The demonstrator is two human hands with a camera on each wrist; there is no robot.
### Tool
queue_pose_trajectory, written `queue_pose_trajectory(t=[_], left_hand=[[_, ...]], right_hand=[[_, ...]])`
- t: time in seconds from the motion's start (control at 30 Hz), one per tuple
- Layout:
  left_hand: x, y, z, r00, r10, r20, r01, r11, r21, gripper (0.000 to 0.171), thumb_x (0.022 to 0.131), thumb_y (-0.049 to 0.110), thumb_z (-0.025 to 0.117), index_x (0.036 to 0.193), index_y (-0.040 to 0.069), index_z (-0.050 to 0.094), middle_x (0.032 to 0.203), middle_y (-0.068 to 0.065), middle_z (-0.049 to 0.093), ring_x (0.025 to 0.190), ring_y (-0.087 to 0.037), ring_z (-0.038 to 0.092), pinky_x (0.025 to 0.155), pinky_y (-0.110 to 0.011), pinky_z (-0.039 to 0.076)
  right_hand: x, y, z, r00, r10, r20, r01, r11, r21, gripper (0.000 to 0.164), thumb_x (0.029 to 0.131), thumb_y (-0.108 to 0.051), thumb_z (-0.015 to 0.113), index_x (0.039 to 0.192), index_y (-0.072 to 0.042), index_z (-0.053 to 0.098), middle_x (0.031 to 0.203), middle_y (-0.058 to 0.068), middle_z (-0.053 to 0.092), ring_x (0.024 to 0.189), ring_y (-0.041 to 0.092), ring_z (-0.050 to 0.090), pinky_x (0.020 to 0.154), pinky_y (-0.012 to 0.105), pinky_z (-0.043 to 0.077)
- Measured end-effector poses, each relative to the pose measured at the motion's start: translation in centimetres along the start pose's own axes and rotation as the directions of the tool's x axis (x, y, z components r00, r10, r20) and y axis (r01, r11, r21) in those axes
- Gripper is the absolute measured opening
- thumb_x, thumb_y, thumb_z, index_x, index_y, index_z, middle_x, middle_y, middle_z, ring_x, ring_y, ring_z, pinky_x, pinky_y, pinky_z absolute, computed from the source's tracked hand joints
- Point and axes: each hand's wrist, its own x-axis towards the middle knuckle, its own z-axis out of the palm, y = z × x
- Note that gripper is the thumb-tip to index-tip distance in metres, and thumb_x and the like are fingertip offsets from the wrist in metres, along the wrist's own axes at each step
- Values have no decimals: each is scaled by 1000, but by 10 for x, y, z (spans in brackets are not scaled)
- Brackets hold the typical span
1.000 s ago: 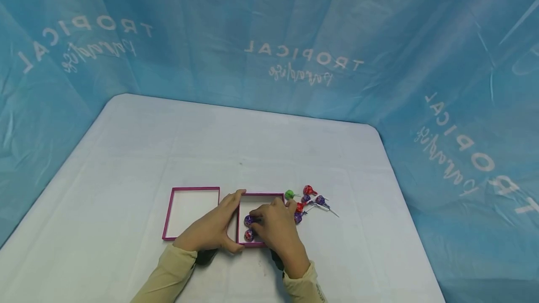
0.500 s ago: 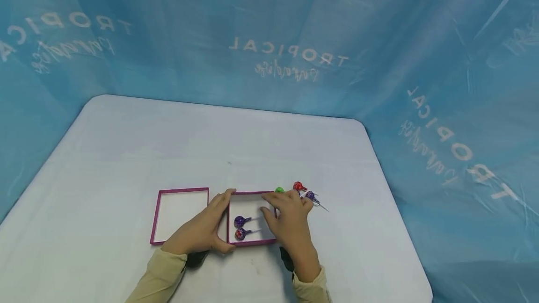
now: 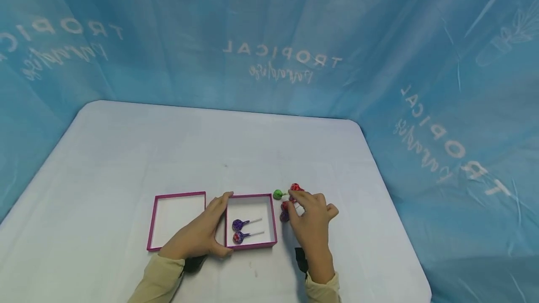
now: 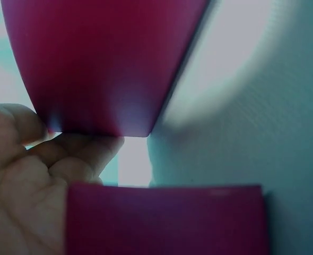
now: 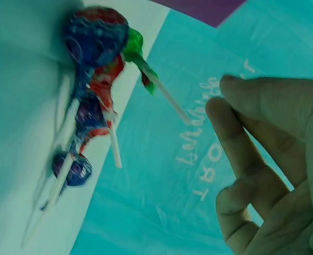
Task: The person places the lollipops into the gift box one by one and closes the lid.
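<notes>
My left hand [image 3: 198, 235] holds the left side of a shallow magenta-rimmed white box [image 3: 254, 246], thumb at the near corner and fingers at the far one. In the left wrist view, fingers touch the box's magenta wall [image 4: 101, 64]. Inside lie a purple lollipop [image 3: 237, 225] and a red-and-purple lollipop [image 3: 238, 237], sticks pointing right. Right of the box, my right hand [image 3: 313, 221] is over a pile of lollipops, partly hiding it. The right wrist view shows its fingertips with nothing between them, near a green lollipop [image 5: 133, 47] and a blue-and-red lollipop [image 5: 95, 40].
A second magenta-rimmed white tray [image 3: 151, 222] lies left of the box, partly behind my left hand. A white cloth covers the table [image 3: 202, 144]. Blue printed curtains [image 3: 269, 22] hang around its far side and flanks.
My right hand has left the inside of the box and moved right to the lollipop pile, uncovering the two lollipops in the box. My left hand keeps its hold; the head view has shifted slightly.
</notes>
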Motion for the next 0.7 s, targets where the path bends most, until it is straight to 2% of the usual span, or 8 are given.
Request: queue_pose_trajectory(t=[0.1,0.2,0.3,0.37,0.47,0.7], left_hand=[[-1,-1,2,1000,11,-14,-11,1000,10,133,58,37,93,161,12,13,159,-12,29,149,-36,28,116,-53,34],[-1,0,3,1000,16,-19,-16,1000,9,133,58,36,93,161,12,13,158,-12,32,146,-32,33,115,-52,36],[-1,1,4,999,30,-11,-30,1000,-1,133,59,36,93,161,9,13,157,-12,32,145,-27,35,115,-51,37],[-1,0,6,999,32,-8,-32,999,-5,132,59,36,93,161,9,13,158,-13,30,147,-31,32,115,-51,36],[1,-1,6,999,30,-10,-30,1000,-3,132,59,36,92,161,10,12,159,-12,30,148,-32,30,117,-51,34],[1,-3,4,999,32,-17,-31,999,15,134,58,36,94,161,10,13,156,-11,32,144,-24,35,116,-49,36]], right_hand=[[1,3,-4,1000,3,-19,-4,1000,-7,31,76,-9,86,107,-15,81,105,3,77,82,21,50,75,52,17],[1,7,-5,1000,24,5,-24,999,-20,33,76,-10,86,108,-15,81,106,3,77,83,21,49,75,52,17],[0,13,-4,997,69,34,-68,997,-40,34,76,-11,86,109,-14,80,107,4,77,85,22,50,76,53,18],[0,19,-4,994,97,40,-95,994,-52,33,77,-11,86,109,-13,80,107,6,77,86,24,51,77,55,18],[5,29,-3,991,129,28,-127,990,-59,30,79,-11,84,108,-13,80,107,7,77,88,27,52,79,58,18],[12,49,1,970,243,20,-240,967,-85,27,81,-13,82,108,-11,80,108,11,76,93,31,53,83,60,18]])
